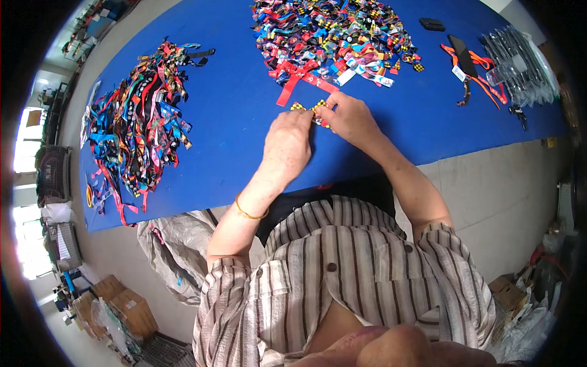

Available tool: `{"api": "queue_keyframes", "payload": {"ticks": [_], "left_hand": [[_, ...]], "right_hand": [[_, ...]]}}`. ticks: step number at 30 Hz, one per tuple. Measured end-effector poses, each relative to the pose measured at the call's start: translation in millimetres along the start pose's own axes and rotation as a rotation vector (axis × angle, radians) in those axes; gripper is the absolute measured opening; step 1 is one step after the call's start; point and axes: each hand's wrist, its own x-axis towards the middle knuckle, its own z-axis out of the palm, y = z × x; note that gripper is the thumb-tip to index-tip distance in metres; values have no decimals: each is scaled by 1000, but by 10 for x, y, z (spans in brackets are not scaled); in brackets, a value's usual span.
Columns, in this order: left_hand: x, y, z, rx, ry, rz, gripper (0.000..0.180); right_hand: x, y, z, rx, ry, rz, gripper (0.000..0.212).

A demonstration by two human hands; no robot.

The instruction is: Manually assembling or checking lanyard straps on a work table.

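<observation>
Over the blue table, both of my hands meet at a short strap with a yellow-and-black checkered pattern and some red on it. My left hand is closed, its fingertips on the strap's left part. From the other side, my right hand pinches the strap between thumb and fingers. Part of the strap is hidden by my fingers. Just beyond lies a red ribbon strap with loose ends, at the near edge of a large heap of folded, multicoloured straps.
Long patterned lanyards lie piled on the left of the blue table. At the right are a dark phone with orange cords, a stack of clear plastic bags and a small black case. A pale sack sits below the table's near edge.
</observation>
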Motion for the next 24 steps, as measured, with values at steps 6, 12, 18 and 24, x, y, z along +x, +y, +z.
{"api": "queue_keyframes", "payload": {"ticks": [6,12,18,24], "left_hand": [[-143,48,186,201,-3,43,45],[-223,122,308,381,-5,51,49],[-232,135,428,424,-7,41,52],[-262,140,429,408,-4,8,52]], "right_hand": [[-122,-92,-481,164,-263,193,26],[64,-63,-579,-45,18,-226,16],[309,-111,-146,-144,-153,-335,14],[469,-121,-50,-115,-296,-255,20]]}}
